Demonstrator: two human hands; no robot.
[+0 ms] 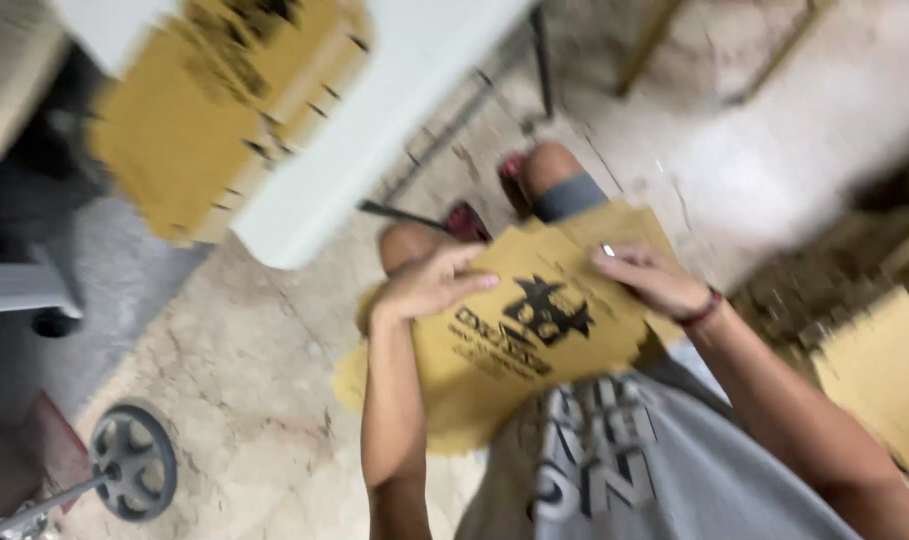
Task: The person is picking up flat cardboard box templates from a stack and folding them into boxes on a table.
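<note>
Right now both hands grip one flat printed cardboard sheet (535, 330), left hand (430, 285) and right hand (650, 280) at its edges; two more cardboard stacks (205, 110) lie nearby.

Flat tan cardboard sheet (535, 330), black print, on lap; tan stack (215, 110) upper left; more sheets (885, 385) at right.
</note>
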